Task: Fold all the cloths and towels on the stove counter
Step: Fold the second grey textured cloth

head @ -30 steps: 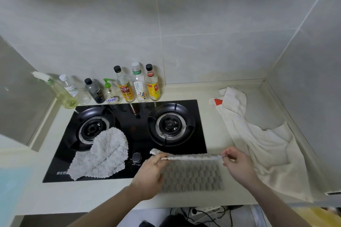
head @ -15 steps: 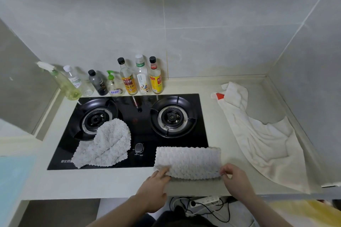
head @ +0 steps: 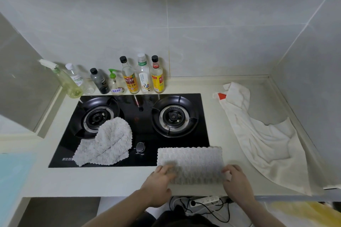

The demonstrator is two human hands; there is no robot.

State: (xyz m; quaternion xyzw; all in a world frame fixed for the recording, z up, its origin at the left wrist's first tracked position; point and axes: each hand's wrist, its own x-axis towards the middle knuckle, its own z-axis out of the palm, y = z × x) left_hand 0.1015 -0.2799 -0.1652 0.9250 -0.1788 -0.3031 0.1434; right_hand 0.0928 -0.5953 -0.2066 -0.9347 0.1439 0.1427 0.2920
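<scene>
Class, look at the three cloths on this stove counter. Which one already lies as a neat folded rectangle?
The grey cloth at the front edge, between the left hand and right hand. The other grey cloth is crumpled on the stove; the white towel sprawls unfolded.

Crumpled cloth [head: 105, 143] on stove [head: 138, 116], towel [head: 262, 140] at right.
</scene>
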